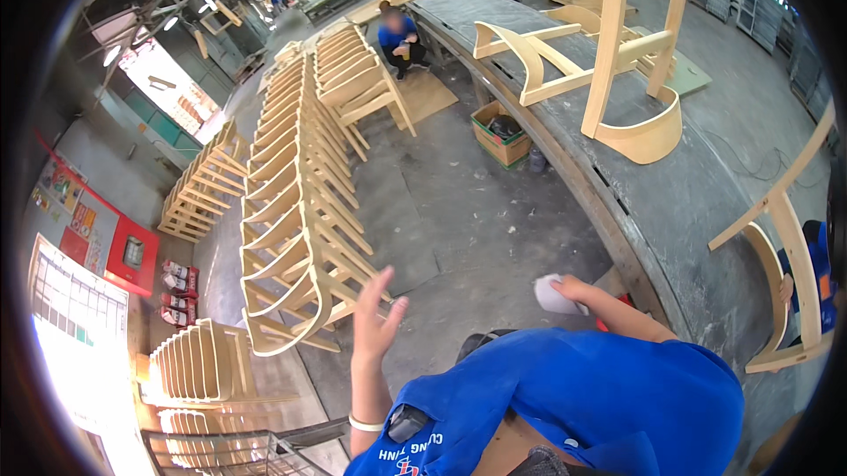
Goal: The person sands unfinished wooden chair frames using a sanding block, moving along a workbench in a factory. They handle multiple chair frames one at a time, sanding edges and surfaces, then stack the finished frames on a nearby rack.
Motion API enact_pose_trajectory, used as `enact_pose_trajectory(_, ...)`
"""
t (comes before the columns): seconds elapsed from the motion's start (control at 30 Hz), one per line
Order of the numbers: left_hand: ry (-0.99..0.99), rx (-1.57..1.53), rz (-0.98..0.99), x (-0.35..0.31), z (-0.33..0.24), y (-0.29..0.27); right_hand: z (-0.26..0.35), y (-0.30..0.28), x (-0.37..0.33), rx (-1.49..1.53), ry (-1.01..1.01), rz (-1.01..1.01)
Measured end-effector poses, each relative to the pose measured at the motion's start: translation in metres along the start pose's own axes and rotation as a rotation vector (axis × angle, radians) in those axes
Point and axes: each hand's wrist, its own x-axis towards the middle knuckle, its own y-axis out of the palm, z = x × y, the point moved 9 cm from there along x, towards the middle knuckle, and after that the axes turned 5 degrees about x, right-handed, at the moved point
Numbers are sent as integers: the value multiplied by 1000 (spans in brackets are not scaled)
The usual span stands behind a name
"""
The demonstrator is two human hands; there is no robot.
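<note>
My left hand [378, 324] is raised with its fingers apart and holds nothing. It is nearest to the front end of a long row of nested bare-wood chair frames [322, 286]; whether it touches them I cannot tell. In my right hand [575, 288] is a pale grey sheet [554, 298], gripped at its edge; it could be sandpaper or cloth. That hand is beside the near edge of a long dark workbench [706, 247]. On the bench, a wooden chair frame [603, 79] rests with its legs pointing up and its curved band down.
At the right, another person holds a chair frame [801, 269] by the bench. A cardboard box [503, 146] with dark contents is on the floor beside the bench. A person [401, 39] crouches farther off. More chair frames [198, 361] are stacked at left, near a red wall cabinet [132, 253].
</note>
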Motion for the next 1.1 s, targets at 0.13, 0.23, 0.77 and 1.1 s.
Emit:
enact_pose_trajectory(0.13, -607, 345, 765, -63, 172, 120, 81, -46, 61, 456, -43, 42)
enact_pose_trajectory(0.23, -774, 378, 969, -48, 238, 162, 108, -77, 116, 809, 18, 56)
enact_pose_trajectory(0.77, 363, 49, 801, 527, 192, 344, 127, -315, 248, 1490, 97, -513)
enact_pose_trajectory(1.1, 639, -105, 710, 735, 100, 459, 166, -533, 345, 648, -232, -972)
